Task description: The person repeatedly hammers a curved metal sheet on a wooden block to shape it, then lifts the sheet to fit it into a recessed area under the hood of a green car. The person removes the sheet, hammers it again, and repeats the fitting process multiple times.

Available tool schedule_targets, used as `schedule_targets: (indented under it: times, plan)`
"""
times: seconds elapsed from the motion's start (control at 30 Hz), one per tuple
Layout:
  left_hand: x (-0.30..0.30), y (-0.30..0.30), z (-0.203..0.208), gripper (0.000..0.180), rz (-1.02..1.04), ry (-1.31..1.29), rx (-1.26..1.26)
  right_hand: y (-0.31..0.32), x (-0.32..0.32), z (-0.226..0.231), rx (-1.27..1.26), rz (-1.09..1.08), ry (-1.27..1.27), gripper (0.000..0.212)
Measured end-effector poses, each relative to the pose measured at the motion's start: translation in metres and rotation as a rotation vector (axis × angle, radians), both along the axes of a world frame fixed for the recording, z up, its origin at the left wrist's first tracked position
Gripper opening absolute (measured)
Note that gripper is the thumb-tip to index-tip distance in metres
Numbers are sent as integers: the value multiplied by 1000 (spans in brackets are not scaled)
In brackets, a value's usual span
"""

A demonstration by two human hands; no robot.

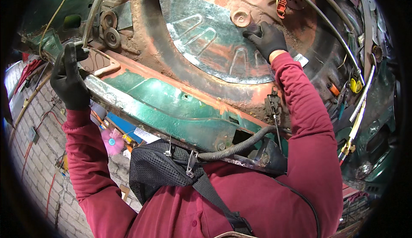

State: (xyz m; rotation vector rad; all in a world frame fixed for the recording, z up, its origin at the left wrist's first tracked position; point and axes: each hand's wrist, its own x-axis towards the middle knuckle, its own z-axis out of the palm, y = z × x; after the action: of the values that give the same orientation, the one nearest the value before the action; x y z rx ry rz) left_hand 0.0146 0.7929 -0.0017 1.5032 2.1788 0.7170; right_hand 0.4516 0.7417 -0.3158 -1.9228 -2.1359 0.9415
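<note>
A curved sheet of bare metal [206,40] with pressed ribs lies in the rusty, round well of a vehicle floor. My right hand [267,40], in a black glove, is over the sheet's upper edge, with thumb and forefinger spread. Beside its thumb sits a small round disc [241,18]. At the far left, my black-gloved left hand [71,79] is raised beside the corner of the green body panel [159,96]. Its fingers point up and stand apart, and I see nothing held in them.
Two round discs [110,28] lie beside a small metal plate [123,15] at upper left. A red-handled tool [281,5] is at the top right. Cables and a yellow-handled tool [355,85] run along the right. A ribbed hose [238,148] crosses near my black bag [154,165].
</note>
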Motion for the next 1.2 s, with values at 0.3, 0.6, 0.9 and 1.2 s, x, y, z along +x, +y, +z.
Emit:
schedule_targets:
  times: [0.3,0.6,0.9,1.2]
  plan:
    - [-11,-5,-2,30,25,21,-40,-7,1,-4,342,-171,131,66]
    - [-5,-5,-4,27,-4,0,-2,-3,19,-8,-266,-210,-15,54]
    - [-3,-3,-2,27,14,-8,-4,-8,10,-13,-264,-211,-13,49]
    - [-4,-5,-1,26,19,0,-12,-12,14,-11,-206,-260,28,46]
